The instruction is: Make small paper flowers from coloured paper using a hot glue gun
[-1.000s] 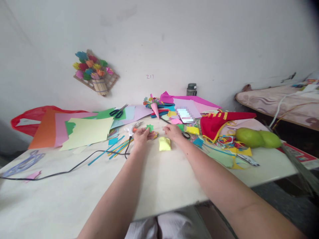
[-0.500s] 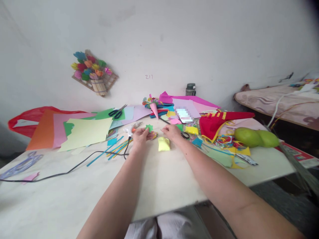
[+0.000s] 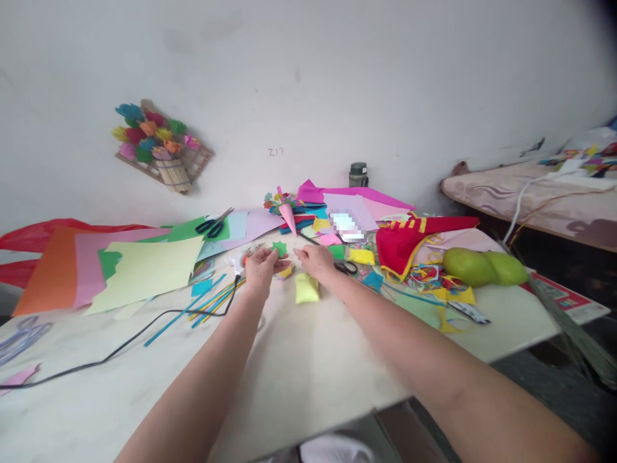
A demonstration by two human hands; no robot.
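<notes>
Between the thumb and fingers of my left hand (image 3: 263,267) is a small green paper cutout with a jagged outline (image 3: 279,248). My right hand (image 3: 315,260) is closed in a pinch just to the right of it; anything in its fingertips is too small to make out. Below the right hand lies a pale yellow packet (image 3: 307,288) on the table. A small yellow and pink piece (image 3: 285,272) rests between the hands. Left of my left hand is a glue gun (image 3: 240,261), partly hidden, with its black cord (image 3: 166,312) running left.
Coloured paper sheets (image 3: 149,267) and scissors (image 3: 214,222) lie at left, near paper strips (image 3: 207,304). A pink paper cone with flowers (image 3: 287,217) stands behind the hands. Red cloth (image 3: 399,247), green fruits (image 3: 470,266) and paper scraps (image 3: 424,276) occupy the right side.
The view has shifted, so most things sit further left in the picture. My left hand still holds the green cutout, and my right hand stays pinched beside it.
</notes>
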